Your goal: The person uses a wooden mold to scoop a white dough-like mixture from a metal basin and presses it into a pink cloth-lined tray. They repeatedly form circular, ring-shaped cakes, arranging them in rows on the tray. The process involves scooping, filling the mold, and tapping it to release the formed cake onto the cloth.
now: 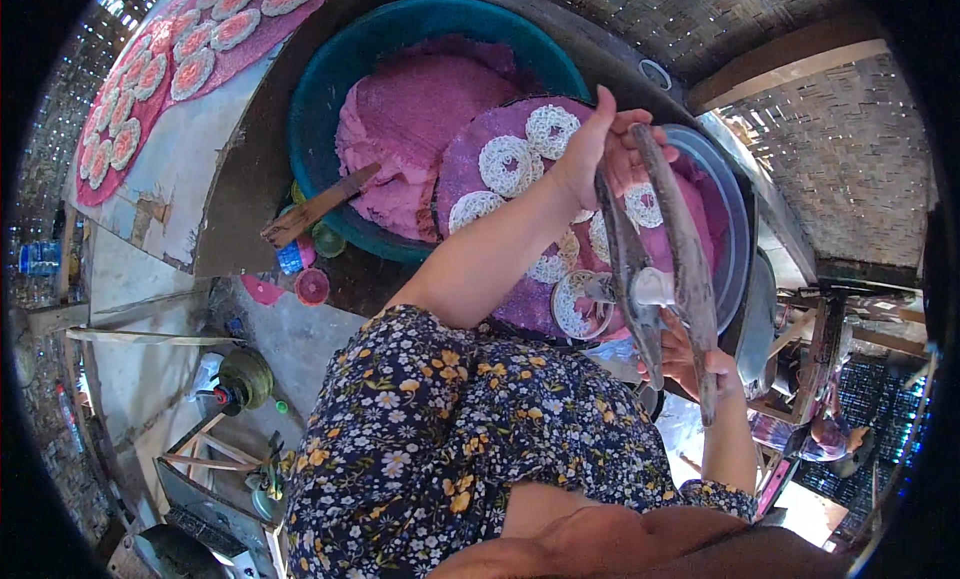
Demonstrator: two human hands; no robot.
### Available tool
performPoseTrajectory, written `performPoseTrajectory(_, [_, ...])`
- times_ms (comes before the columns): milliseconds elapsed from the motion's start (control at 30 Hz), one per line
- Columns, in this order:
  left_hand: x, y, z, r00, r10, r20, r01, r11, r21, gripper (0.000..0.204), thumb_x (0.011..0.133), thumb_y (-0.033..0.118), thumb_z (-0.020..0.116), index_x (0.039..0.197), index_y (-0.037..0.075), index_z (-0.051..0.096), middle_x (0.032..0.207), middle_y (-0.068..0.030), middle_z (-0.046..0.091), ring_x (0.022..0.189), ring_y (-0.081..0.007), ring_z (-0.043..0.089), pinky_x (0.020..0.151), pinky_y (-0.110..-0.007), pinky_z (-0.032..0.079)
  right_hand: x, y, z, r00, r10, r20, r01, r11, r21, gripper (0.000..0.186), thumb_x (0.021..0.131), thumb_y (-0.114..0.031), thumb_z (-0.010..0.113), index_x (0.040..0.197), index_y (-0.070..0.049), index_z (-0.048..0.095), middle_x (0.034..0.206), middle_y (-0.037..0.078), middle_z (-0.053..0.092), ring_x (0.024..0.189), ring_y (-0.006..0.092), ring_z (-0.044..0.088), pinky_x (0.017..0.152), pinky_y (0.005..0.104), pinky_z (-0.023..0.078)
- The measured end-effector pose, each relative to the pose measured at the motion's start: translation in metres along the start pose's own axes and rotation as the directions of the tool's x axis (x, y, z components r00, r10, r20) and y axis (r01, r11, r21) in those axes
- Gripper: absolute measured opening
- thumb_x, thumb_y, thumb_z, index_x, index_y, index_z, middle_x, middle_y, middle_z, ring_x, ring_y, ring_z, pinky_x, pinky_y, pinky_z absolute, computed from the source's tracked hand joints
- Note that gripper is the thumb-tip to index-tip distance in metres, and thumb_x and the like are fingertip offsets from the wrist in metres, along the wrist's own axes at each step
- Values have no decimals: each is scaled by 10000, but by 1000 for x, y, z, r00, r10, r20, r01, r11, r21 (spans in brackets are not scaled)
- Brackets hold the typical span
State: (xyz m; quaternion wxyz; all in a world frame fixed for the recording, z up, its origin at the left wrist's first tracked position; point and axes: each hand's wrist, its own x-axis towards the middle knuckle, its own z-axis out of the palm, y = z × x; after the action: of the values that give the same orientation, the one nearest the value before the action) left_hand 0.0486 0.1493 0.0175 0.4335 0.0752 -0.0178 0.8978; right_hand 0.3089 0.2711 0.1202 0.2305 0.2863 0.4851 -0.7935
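Observation:
A wooden hand press (683, 234) of two long, dark, worn bars with a white cylinder (654, 287) between them is held over a round purple mat (462, 159). My left hand (608, 154) grips its far end, thumb raised and fingers partly hidden behind the bars. My right hand (690, 359) is closed round the near end, fingers partly covered. White lacy coils of noodle-like strands (510, 166) lie spread on the mat. Just left of the cylinder, one coil sits within a round, clear-looking rim (582, 305).
A large teal basin (330, 74) holds a pink mass (420, 104) with a wooden paddle (320, 204). A clear tub (735, 209) stands at the right. Pink-and-white discs (192, 74) cover a pink sheet at far left. Small containers (312, 286) and a green jug (245, 379) stand lower left.

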Motion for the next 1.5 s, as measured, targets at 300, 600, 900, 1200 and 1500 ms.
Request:
performPoseTrajectory(300, [-6, 8, -15, 994, 0, 113, 13, 994, -113, 460, 797, 575, 472, 829, 132, 592, 839, -125, 619, 838, -343, 614, 612, -384, 502, 11, 3, -6, 995, -57, -88, 43, 987, -152, 923, 517, -327, 750, 1257, 67, 364, 1058, 199, 570, 900, 299, 606, 797, 374, 487])
performPoseTrajectory(600, [-30, -22, -3, 991, -34, -130, 35, 999, 8, 417, 824, 587, 426, 820, 184, 532, 797, -46, 582, 778, -257, 607, 591, -365, 520, -19, 1, 6, 991, 20, -130, -49, 974, -222, 876, 494, -361, 729, 1193, 68, 424, 907, 162, 607, 745, 245, 619, 662, 323, 512])
performPoseTrajectory(900, [-52, 10, 13, 991, 38, -131, -16, 985, 169, 438, 804, 618, 433, 783, 188, 517, 767, -26, 558, 719, -233, 588, 601, -350, 503, 5, 21, 27, 1000, 0, -22, -3, 991, -136, 941, 506, -380, 750, 1254, 55, 381, 991, 143, 584, 811, 212, 585, 698, 301, 458])
performPoseTrajectory(1200, [-44, 40, 51, 954, -175, 244, -115, 539, 834, 761, 861, 562, 368, 1362, 3, 243, 1336, -200, 370, 1270, -300, 316, 1020, -392, 277, 17, 3, 25, 941, -335, -46, 324, 932, -166, 1013, 499, -433, 813, 1259, 57, 356, 1096, 144, 553, 939, 233, 581, 786, 337, 470])
performPoseTrajectory(1500, [-107, 11, 0, 961, 269, 56, -67, 35, 997, 409, 747, 170, 640, 1081, 33, 449, 1084, -108, 509, 1080, -249, 468, 965, -421, 351, 64, 7, 28, 860, -509, 49, 436, 681, -588, 570, 787, -437, 601, 1204, -57, 513, 1121, 83, 564, 967, 209, 570, 759, 341, 457])
